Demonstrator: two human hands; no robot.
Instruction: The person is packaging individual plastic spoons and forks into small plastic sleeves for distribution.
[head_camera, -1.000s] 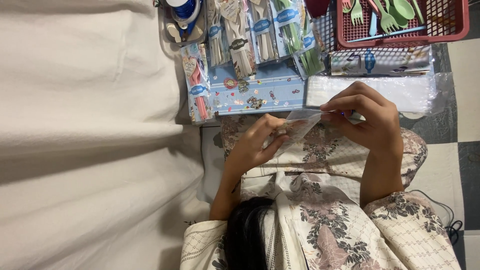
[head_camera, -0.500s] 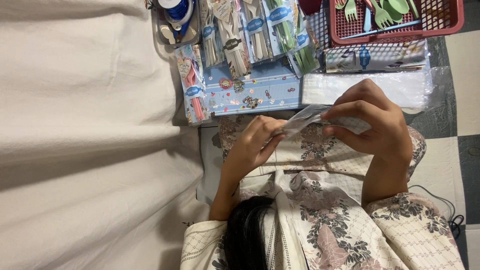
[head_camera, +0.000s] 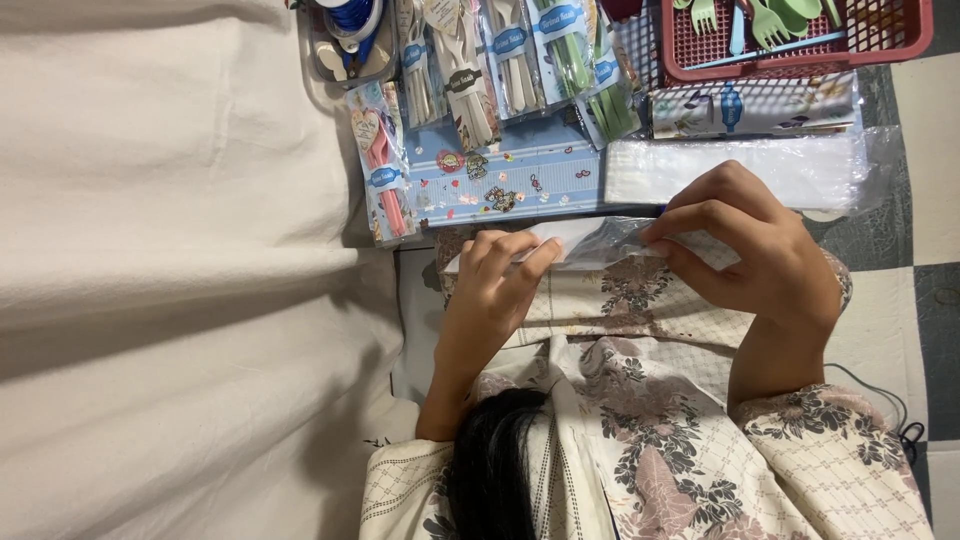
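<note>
My left hand (head_camera: 495, 285) and my right hand (head_camera: 750, 245) hold a long clear plastic sleeve (head_camera: 590, 240) between them, above my lap in a flowered garment (head_camera: 640, 330). Something white lies inside the sleeve. The left fingers pinch its left end and the right fingers grip its right end. Just beyond the right hand lies a stack of clear plastic bags (head_camera: 740, 170). A blue patterned box (head_camera: 510, 180) sits right behind the sleeve.
Several packs of plastic cutlery (head_camera: 500, 60) lean at the back, with a pink pack (head_camera: 380, 170) to their left. A red basket (head_camera: 900, 45) holds green forks (head_camera: 770, 20). A white cloth (head_camera: 180, 270) covers the left side. Checkered floor (head_camera: 930, 200) shows at right.
My hands have drawn apart, with the left hand sliding left along the sleeve. The sleeve now lies stretched out long between them instead of bunched near the right hand.
</note>
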